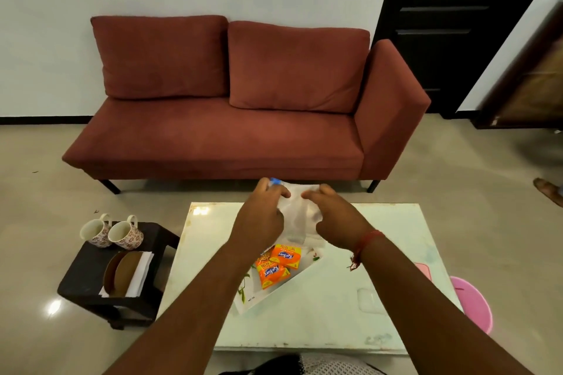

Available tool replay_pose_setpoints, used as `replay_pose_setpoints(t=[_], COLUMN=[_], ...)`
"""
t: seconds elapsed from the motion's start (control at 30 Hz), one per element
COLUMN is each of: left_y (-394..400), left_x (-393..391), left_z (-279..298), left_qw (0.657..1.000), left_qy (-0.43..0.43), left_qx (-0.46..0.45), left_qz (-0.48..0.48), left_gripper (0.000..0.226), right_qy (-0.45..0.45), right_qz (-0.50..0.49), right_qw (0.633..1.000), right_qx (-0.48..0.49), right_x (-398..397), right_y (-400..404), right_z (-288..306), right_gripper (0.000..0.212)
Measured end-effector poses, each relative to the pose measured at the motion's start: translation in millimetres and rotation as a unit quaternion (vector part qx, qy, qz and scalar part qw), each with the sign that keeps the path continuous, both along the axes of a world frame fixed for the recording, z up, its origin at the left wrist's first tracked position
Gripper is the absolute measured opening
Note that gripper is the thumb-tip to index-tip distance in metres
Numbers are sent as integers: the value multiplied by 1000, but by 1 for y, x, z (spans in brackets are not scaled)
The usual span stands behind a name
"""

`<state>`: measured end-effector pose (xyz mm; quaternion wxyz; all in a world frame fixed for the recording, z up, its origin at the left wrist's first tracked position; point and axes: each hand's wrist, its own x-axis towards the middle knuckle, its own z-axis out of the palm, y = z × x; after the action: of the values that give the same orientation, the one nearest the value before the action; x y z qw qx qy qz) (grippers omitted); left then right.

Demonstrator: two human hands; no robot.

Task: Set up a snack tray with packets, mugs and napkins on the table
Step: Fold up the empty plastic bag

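Two mugs [111,231] on stool [91,277], far left. Left hand [264,210] and right hand [333,213] both pinch a clear bag [297,216] between them, above tray [271,292] holding orange packets [278,265].

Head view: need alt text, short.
Both hands, left and right, hold a white plastic bag over a white tray with orange snack packets on a pale table. Two patterned mugs sit on a dark stool left.

Hands hide tray [300,275] far end
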<state>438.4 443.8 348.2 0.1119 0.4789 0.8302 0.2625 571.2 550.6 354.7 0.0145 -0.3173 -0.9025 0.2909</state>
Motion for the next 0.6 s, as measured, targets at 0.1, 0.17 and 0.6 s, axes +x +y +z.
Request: replay_pose_setpoints(t=[0.1,0.17,0.6], left_y=[7,11,17], left_x=[15,18,20], left_z=[2,3,-32], left_qw=[998,997,961], left_qy=[69,72,-227], left_qx=[-1,-7,61], left_qz=[-7,-19,-143], left_gripper=[46,53,83], right_qy=[29,48,167], right_qz=[-27,-44,-195], right_qw=[997,995,942], right_qx=[62,73,-217], right_x=[-15,-23,-9], right_y=[-18,-25,-32], right_z=[-1,-1,-15], right_gripper=[53,52,67])
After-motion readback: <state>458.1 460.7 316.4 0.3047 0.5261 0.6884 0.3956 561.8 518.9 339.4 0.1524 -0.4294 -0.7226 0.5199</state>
